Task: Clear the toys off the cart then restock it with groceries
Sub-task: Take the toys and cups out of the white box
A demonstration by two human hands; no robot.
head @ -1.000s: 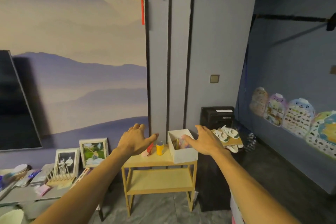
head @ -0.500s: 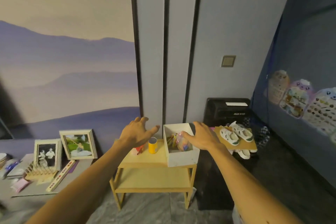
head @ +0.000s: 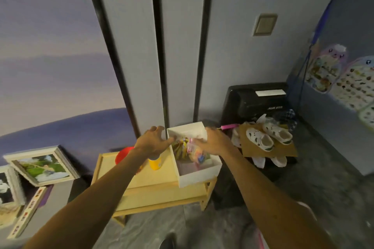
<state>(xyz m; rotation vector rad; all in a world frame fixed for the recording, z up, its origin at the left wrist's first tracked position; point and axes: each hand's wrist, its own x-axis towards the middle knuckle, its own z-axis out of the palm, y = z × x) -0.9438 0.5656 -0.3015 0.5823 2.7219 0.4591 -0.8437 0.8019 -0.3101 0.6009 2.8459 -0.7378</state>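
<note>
A light wooden cart (head: 153, 180) with a raised rim is recorded standing on the grey floor (head: 202, 226), close to the wall. Three items are noted on its top tier. A white box (head: 199, 176), open-topped, is set at the right end and projects slightly past the edge. A yellow cup (head: 155, 164) is placed just left of it. A red round item (head: 122, 154) is partly hidden at the rear left. The lower tier (head: 162, 198) is seen only in part.

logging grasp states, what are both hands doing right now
Left hand: open, fingers spread by the white box rim.
Right hand: on the toy bag in the box; grip cannot be told.
</note>
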